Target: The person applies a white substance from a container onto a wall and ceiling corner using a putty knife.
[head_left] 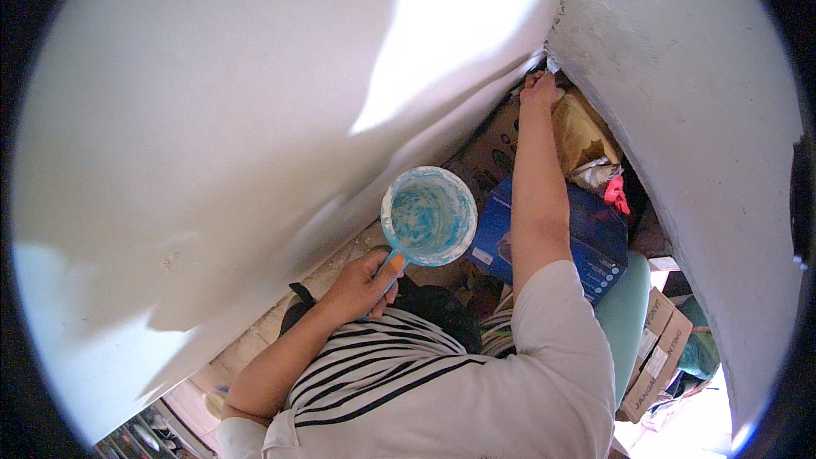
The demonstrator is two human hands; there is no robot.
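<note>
My left hand is closed round the handle of a blue plastic dipper, its inside smeared with white residue, held low in front of my body. My right arm stretches to the narrow corner where two white walls meet. My right hand is closed there, at the bottom of the rough, cracked seam; whatever its fingers hold is too small and hidden to make out.
Under my right arm lie a blue box, a yellowish bundle and a pink item. Cardboard and a pale green rounded object are at lower right. The white left wall runs alongside me.
</note>
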